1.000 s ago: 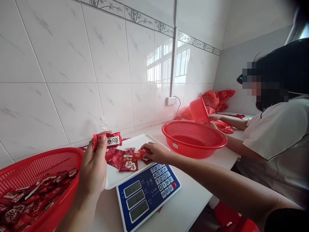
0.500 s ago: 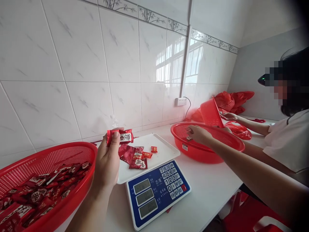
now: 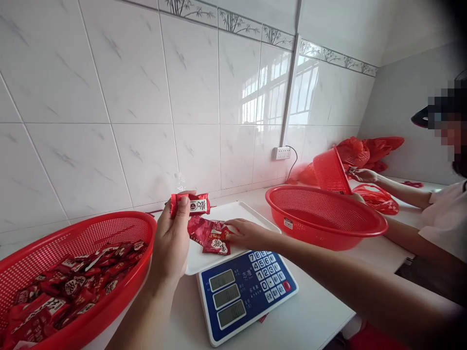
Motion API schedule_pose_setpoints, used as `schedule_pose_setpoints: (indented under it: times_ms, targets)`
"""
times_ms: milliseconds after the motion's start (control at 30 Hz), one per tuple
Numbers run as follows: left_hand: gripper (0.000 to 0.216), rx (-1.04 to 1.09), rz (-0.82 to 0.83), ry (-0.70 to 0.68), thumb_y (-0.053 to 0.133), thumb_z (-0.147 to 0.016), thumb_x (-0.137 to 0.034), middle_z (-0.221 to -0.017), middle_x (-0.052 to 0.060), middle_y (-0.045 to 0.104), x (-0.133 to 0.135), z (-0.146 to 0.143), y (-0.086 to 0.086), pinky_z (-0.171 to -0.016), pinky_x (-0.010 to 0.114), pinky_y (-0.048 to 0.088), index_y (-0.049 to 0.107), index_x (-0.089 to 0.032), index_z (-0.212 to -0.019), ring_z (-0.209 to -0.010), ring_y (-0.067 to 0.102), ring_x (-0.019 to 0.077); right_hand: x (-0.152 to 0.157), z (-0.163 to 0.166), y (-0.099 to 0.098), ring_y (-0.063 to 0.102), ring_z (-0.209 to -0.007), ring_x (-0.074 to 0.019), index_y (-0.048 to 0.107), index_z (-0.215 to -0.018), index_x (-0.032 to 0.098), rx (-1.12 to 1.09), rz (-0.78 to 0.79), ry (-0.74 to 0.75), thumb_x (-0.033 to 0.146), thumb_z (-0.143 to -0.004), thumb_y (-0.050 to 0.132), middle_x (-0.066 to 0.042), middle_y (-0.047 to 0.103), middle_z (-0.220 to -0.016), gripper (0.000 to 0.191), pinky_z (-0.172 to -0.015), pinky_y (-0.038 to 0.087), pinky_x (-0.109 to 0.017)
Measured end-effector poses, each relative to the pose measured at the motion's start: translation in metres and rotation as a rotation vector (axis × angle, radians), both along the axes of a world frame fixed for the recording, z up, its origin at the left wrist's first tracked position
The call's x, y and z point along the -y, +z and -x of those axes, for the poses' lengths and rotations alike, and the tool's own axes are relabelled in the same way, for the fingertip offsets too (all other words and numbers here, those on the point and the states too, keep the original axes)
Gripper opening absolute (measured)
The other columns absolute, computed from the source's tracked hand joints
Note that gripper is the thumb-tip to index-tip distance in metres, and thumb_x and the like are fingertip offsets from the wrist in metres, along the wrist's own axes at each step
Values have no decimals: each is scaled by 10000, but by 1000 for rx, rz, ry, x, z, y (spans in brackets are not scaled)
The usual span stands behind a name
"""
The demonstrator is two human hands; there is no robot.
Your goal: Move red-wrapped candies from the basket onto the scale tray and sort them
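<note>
My left hand (image 3: 171, 238) is closed around red candy packets (image 3: 197, 204), thumb pressed on top, held above the left part of the white tray (image 3: 237, 210) of a weighing scale. My right hand (image 3: 248, 235) reaches onto the tray from the right. Its fingers are bent down over the small red packets there, which they mostly cover. Beside the fingertips lies a dark red packet with a white label (image 3: 218, 244). The scale's blue panel (image 3: 248, 296) with keys and displays is in front of the tray.
A red basket (image 3: 149, 228) heaped with red packets stands at left. Another red basket (image 3: 328, 238) sits right of the scale. Beyond it, another person tilts a red basket (image 3: 330, 170), one hand (image 3: 365, 176) near its rim. Red plastic bags (image 3: 365, 150) lie behind; a wall socket (image 3: 282, 153) is above the table.
My right hand has moved left from above the right basket down to the packets on the tray. The left hand keeps its packets in place. The view has turned slightly left.
</note>
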State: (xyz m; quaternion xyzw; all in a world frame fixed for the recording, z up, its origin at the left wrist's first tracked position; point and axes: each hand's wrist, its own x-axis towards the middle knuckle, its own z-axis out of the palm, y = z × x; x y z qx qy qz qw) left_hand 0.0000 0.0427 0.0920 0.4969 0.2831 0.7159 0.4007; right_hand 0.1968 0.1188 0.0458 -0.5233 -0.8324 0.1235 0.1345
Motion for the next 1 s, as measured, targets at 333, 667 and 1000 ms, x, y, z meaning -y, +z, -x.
schedule_pose_setpoints:
  times_ms: [333,667,1000]
  targets:
    - [341,29,-44,-29,625,-865,-495,-924,30,703,-3,0,1,-770,276,513,675,-234,-1078,-898,659,170,-12,-1,-5,618,-1001,-190,593,-1169,189,15,-58,-19,344,-939,555,-79,607,-1203,279,-857,529,-407]
    - [346,21,-47,26,638,-839,-513,-887,38,703,-1,1,1,-758,292,511,685,-215,-1010,-861,661,183,-33,-89,18,620,-998,-196,576,-1196,186,46,-242,-452,352,-936,559,-80,601,-1207,310,-843,535,-407]
    - [337,2,-46,-2,623,-855,-509,-933,47,707,0,-1,1,-788,295,506,691,-214,-1001,-886,662,183,-23,-108,15,534,-1191,-255,524,-1296,215,125,-211,-389,384,-941,539,-105,495,-1386,394,-981,452,-498]
